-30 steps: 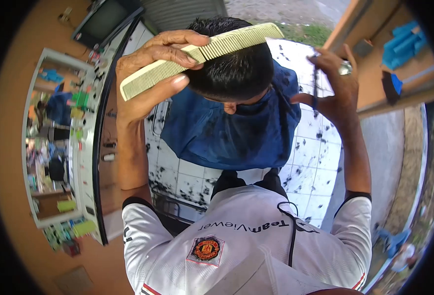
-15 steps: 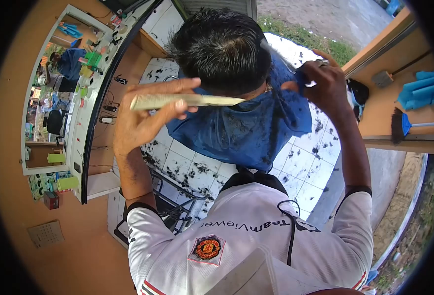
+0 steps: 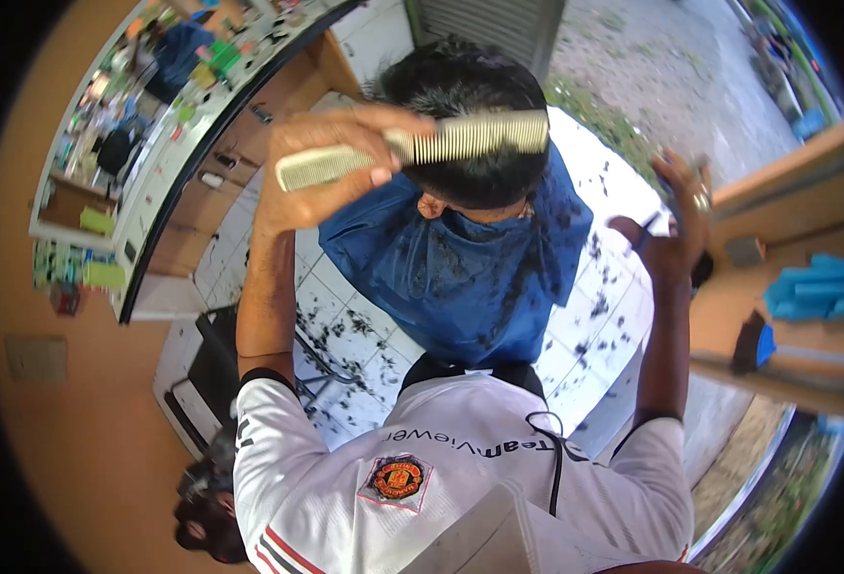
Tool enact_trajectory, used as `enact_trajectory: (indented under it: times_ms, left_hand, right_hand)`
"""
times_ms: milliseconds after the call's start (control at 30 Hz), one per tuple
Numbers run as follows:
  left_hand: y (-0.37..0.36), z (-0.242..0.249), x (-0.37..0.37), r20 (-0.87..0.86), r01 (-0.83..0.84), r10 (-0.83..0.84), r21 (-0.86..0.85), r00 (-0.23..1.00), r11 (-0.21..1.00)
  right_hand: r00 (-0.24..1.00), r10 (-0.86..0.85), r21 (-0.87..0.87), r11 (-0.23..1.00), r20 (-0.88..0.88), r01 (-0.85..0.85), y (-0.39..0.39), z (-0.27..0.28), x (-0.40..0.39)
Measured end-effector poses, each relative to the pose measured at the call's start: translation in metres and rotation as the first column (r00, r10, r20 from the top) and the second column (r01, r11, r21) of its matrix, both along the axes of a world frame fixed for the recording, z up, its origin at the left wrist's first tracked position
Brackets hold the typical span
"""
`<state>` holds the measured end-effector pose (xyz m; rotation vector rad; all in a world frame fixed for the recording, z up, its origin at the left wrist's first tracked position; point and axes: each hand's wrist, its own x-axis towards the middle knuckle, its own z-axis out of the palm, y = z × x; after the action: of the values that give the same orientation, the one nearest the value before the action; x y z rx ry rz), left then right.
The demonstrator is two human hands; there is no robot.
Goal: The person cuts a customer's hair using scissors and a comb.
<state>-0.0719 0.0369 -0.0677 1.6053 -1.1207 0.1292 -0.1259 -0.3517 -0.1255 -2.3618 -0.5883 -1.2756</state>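
Note:
My left hand (image 3: 312, 143) is closed around a cream comb (image 3: 484, 137), which lies across the back of a seated person's dark-haired head (image 3: 460, 81). Its toothed end reaches to the right side of the hair. A blue cape (image 3: 432, 277) strewn with cut hair covers this person's shoulders and back. Off to the right of the head, my right hand (image 3: 678, 225) is raised and apart from the hair, fingers pointing up and thumb out to the left. By the thumb is a small, blurred dark tool (image 3: 646, 230) that looks like scissors; the rest is hidden by the hand.
Cut hair lies scattered over the white floor tiles (image 3: 580, 359). On the left a counter (image 3: 175, 177) holds many small items below a mirror, with clippers (image 3: 213, 179) hanging underneath. A brush (image 3: 753, 342) and blue cloth (image 3: 810, 287) are at the right. A black chair (image 3: 213, 354) stands lower left.
My left hand has moved up, bringing the comb from the neck onto the back of the head. My right hand has drawn away from the cape to the right and down.

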Motion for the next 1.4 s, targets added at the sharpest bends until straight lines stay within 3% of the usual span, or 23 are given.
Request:
enact_trajectory:
  times_ms: [67, 100, 133, 167, 200, 233, 267, 300, 333, 367, 467, 567, 600, 733, 800, 867, 933, 1033, 1133, 1233, 1300, 1333, 1400]
  left_hand:
    - [0.0, -0.009, -0.027, -0.175, 0.059, -0.051, 0.041, 0.983, 0.997]
    - [-0.003, -0.016, -0.042, -0.185, 0.012, 0.01, 0.119, 0.983, 0.993]
    - [-0.01, -0.024, -0.06, -0.194, -0.038, 0.077, 0.194, 0.978, 0.98]
    - [-0.022, -0.03, -0.079, -0.12, -0.123, 0.144, 0.169, 0.982, 0.978]
    - [-0.049, -0.047, -0.1, -0.11, -0.192, 0.21, 0.155, 0.971, 0.969]
    - [-0.091, -0.068, -0.111, -0.022, -0.462, 0.486, -0.35, 0.874, 0.815]
    - [-0.129, -0.087, -0.117, -0.061, -0.495, 0.719, -0.764, 0.693, 0.413]
    - [-0.157, -0.104, -0.122, -0.035, -0.589, 0.873, -0.752, 0.486, 0.297]
    - [-0.173, -0.112, -0.117, 0.129, -0.665, 0.964, -0.702, 0.234, 0.256]
    - [-0.19, -0.121, -0.113, 0.271, -0.703, 0.961, -0.694, -0.054, 0.156]
    - [-0.22, -0.124, -0.102, 0.382, -0.89, 0.894, -0.454, -0.234, -0.039]
    - [-0.228, -0.133, -0.083, 0.239, -0.827, 0.886, -0.513, -0.397, -0.232]
    - [-0.228, -0.133, -0.079, 0.238, -0.821, 0.882, -0.519, -0.406, -0.238]
    - [-0.214, -0.115, -0.087, -0.316, -0.807, 0.921, -0.469, -0.228, -0.36]
    - [-0.196, -0.1, -0.099, -0.386, -0.619, 0.922, -0.723, -0.006, -0.307]
    - [-0.203, -0.06, -0.109, -0.399, -0.585, 0.901, -0.777, 0.171, -0.233]
    - [-0.218, -0.039, -0.102, -0.391, -0.663, 0.911, -0.718, 0.132, -0.212]
    - [-0.234, -0.034, -0.085, -0.309, -0.843, 0.95, -0.521, 0.04, -0.134]
    - [-0.259, -0.039, -0.078, 0.014, -0.983, 0.988, -0.1, 0.155, 0.155]
    - [-0.273, -0.032, -0.082, 0.11, -0.992, 0.986, -0.029, 0.121, 0.125]
    - [-0.275, -0.03, -0.082, -0.046, -0.879, 0.965, -0.402, -0.26, -0.256]
    - [-0.275, -0.019, -0.071, -0.225, -0.725, 0.888, -0.515, -0.401, -0.458]
    - [-0.27, 0.002, -0.053, -0.218, -0.615, 0.731, -0.417, -0.647, -0.669]
  right_hand:
    - [0.993, -0.054, -0.03, 0.998, -0.102, 0.051, -0.067, -0.036, -0.003]
    - [0.973, -0.095, 0.111, 0.987, -0.212, 0.121, -0.107, -0.068, -0.003]
    - [0.924, -0.255, 0.058, 0.958, -0.286, 0.282, -0.137, -0.081, -0.009]
    - [0.931, -0.21, 0.157, 0.951, -0.299, 0.265, -0.176, -0.105, -0.007]
    - [0.889, -0.395, -0.075, 0.918, -0.231, 0.389, -0.212, -0.117, -0.011]
    - [0.914, -0.268, 0.112, 0.943, -0.305, 0.314, -0.25, -0.138, -0.011]
    - [0.899, -0.268, 0.178, 0.922, -0.346, 0.343, -0.283, -0.153, -0.015]
    - [0.865, -0.257, 0.212, 0.903, -0.431, 0.374, -0.317, -0.167, -0.022]
    - [0.834, -0.311, 0.199, 0.877, -0.456, 0.437, -0.346, -0.176, -0.029]
    - [0.768, -0.314, 0.16, 0.867, -0.558, 0.471, -0.381, -0.182, -0.035]
    - [0.733, -0.312, 0.18, 0.843, -0.604, 0.507, -0.441, -0.169, -0.044]
    - [0.739, -0.343, 0.113, 0.864, -0.579, 0.49, -0.467, -0.143, -0.031]
    - [0.754, -0.318, 0.165, 0.858, -0.575, 0.487, -0.484, -0.147, -0.019]
    - [0.724, -0.191, 0.26, 0.848, -0.663, 0.462, -0.492, -0.144, 0.031]
    - [0.751, -0.128, 0.255, 0.892, -0.648, 0.373, -0.47, -0.138, 0.067]
    - [0.8, -0.019, 0.221, 0.957, -0.6, 0.189, -0.45, -0.141, 0.11]
    - [0.827, 0.047, 0.199, 0.977, -0.56, 0.079, -0.428, -0.144, 0.154]
    - [0.779, 0.142, 0.146, 0.987, -0.611, -0.065, -0.402, -0.151, 0.213]
    - [0.797, 0.179, 0.065, 0.983, -0.577, -0.174, -0.394, -0.181, 0.277]
    - [0.709, 0.106, 0.024, 0.992, -0.697, -0.125, -0.424, -0.214, 0.329]
    - [0.653, 0.111, 0.065, 0.993, -0.75, -0.093, -0.463, -0.254, 0.357]
    - [0.615, 0.147, 0.125, 0.989, -0.775, -0.078, -0.48, -0.269, 0.372]
    - [0.554, 0.152, 0.156, 0.987, -0.819, -0.041, -0.507, -0.292, 0.4]
